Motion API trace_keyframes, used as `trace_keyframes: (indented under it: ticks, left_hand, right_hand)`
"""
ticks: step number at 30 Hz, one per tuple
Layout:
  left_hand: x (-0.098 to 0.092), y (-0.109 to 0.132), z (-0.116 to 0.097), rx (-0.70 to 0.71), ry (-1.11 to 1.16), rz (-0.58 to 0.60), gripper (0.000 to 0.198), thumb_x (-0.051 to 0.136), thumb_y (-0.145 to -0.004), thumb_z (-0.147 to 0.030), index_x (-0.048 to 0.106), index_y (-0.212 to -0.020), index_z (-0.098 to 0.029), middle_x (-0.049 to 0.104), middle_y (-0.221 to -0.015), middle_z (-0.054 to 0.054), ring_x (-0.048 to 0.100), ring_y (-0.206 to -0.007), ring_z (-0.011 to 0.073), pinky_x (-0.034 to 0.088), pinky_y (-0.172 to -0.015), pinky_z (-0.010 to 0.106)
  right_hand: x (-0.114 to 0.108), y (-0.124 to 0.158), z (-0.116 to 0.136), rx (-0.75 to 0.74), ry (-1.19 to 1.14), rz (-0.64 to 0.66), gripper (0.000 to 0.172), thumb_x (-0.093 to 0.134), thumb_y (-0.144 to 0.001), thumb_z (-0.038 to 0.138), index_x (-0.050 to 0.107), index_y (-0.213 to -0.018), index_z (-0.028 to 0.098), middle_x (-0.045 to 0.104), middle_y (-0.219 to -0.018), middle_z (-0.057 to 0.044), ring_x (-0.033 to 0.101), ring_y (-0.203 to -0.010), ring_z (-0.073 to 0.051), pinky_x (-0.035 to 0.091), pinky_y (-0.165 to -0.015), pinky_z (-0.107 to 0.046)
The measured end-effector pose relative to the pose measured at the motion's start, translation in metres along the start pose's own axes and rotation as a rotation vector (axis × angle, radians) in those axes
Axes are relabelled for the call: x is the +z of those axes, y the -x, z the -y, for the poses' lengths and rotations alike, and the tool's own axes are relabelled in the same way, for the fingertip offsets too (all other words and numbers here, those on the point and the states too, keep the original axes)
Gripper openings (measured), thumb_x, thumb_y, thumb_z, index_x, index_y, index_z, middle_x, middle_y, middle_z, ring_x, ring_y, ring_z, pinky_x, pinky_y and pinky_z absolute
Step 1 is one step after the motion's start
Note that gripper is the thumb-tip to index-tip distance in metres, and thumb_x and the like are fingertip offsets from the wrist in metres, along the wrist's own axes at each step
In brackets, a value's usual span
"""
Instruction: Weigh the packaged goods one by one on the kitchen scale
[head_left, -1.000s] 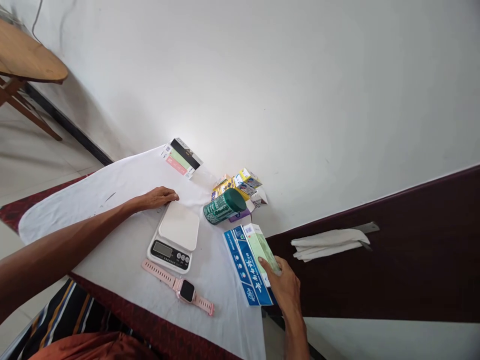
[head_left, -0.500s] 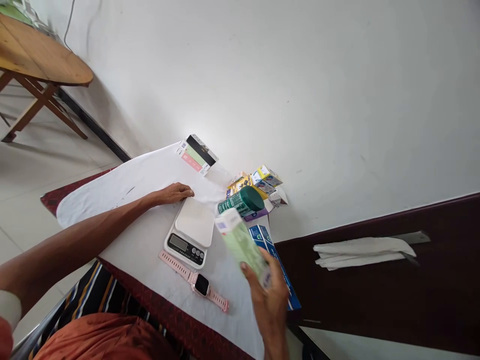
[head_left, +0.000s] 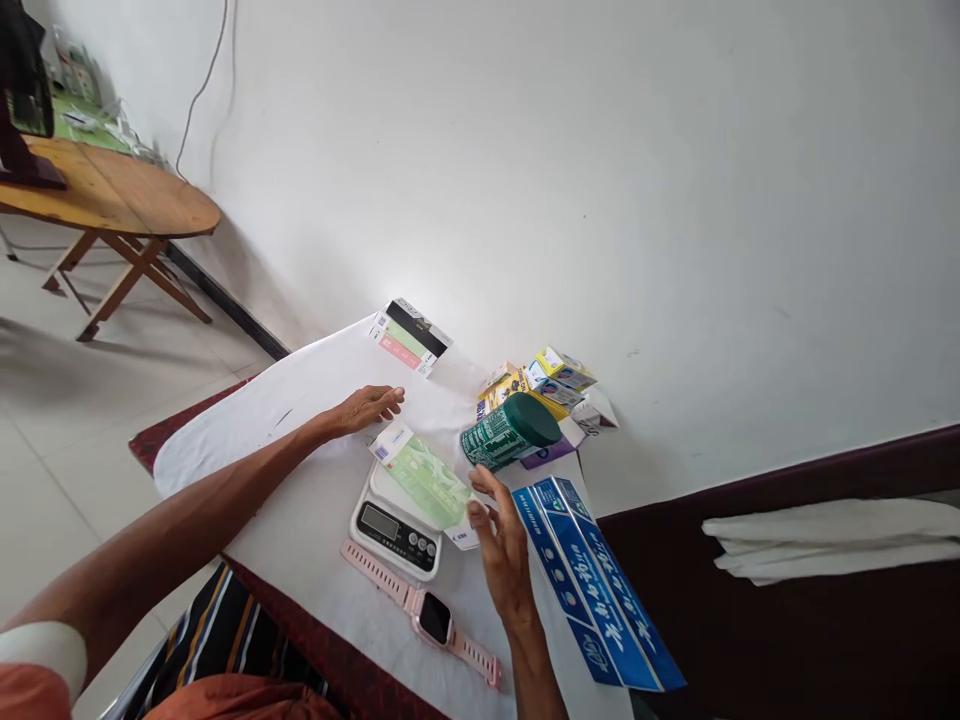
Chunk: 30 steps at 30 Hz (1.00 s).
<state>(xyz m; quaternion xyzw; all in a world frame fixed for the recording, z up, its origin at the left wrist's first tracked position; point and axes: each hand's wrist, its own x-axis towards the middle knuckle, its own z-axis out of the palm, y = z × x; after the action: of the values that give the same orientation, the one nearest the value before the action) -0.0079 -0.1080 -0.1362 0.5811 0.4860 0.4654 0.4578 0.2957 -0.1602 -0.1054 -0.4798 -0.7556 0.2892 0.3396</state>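
Green carton [head_left: 427,478]: was gripped in the right hand [head_left: 506,555] beside the digital scale [head_left: 395,535] a moment earlier; now lay across the scale, so its transfer looked complete. Right hand: was just right of the scale, thumb and fingers parted, seemingly released; contact with the carton could not be told. Left hand [head_left: 367,410]: was beyond the scale, fingers loosely bent, grasping nothing visible.

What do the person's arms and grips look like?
Left arm: orange-red sleeve, white cuff, bare forearm. Right arm: bare where visible, its sleeve out of view. Left grip and right grip: five-fingered hands, no gloves or wristwear visible.
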Motion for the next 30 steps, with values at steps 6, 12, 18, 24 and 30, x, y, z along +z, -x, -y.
trace_keyframes:
  ticks: [6, 12, 18, 24, 30]
  left_hand:
    - [0.012, 0.032, -0.052, 0.201, -0.357, -0.108, 0.067, 0.050, -0.091, -0.072, 0.056, -0.135, -0.020, 0.059, -0.138, 0.014, 0.054, -0.124, 0.0316, 0.044, -0.103, 0.048]
    - [0.053, 0.046, -0.084, 0.416, -0.903, 0.164, 0.089, 0.074, -0.075, -0.069, 0.049, -0.144, -0.018, 0.057, -0.137, 0.018, 0.049, -0.131, 0.0372, 0.031, -0.113, 0.053]
    - [0.056, 0.032, -0.079, 0.318, -1.112, 0.298, 0.075, 0.083, -0.074, -0.055, 0.055, -0.134, -0.021, 0.065, -0.117, 0.012, 0.061, -0.111, 0.0335, 0.039, -0.106, 0.051]
    - [0.053, 0.032, -0.091, 0.240, -1.070, 0.319, 0.062, 0.085, -0.074, -0.049, 0.058, -0.125, -0.028, 0.067, -0.114, 0.007, 0.062, -0.111, 0.0295, 0.045, -0.100, 0.045]
    - [0.008, -0.001, -0.099, 0.193, -1.131, 0.046, 0.062, 0.074, -0.081, -0.059, 0.054, -0.129, -0.025, 0.064, -0.125, 0.009, 0.060, -0.114, 0.0300, 0.046, -0.100, 0.042]
  right_hand:
    - [-0.009, -0.006, -0.042, 0.217, -0.285, -0.060, 0.070, 0.042, -0.093, 0.074, 0.068, -0.122, 0.016, 0.071, -0.122, -0.016, 0.067, -0.113, -0.031, 0.051, -0.097, -0.046]
    - [0.002, -0.026, -0.041, 0.278, -0.416, -0.130, 0.073, 0.044, -0.087, 0.080, 0.074, -0.104, 0.015, 0.075, -0.104, -0.015, 0.070, -0.099, -0.030, 0.053, -0.091, -0.044]
    - [0.006, -0.029, -0.041, 0.207, -0.430, -0.166, 0.070, 0.041, -0.088, 0.080, 0.073, -0.095, 0.017, 0.075, -0.091, -0.012, 0.069, -0.091, -0.028, 0.053, -0.085, -0.041]
    - [0.003, -0.029, -0.052, 0.186, -0.486, -0.141, 0.063, 0.039, -0.093, 0.073, 0.071, -0.094, 0.019, 0.074, -0.092, -0.011, 0.069, -0.091, -0.026, 0.052, -0.086, -0.039]
    - [-0.002, -0.032, -0.049, 0.159, -0.526, -0.157, 0.059, 0.038, -0.095, 0.071, 0.069, -0.089, 0.022, 0.073, -0.086, -0.007, 0.069, -0.086, -0.025, 0.053, -0.085, -0.037]
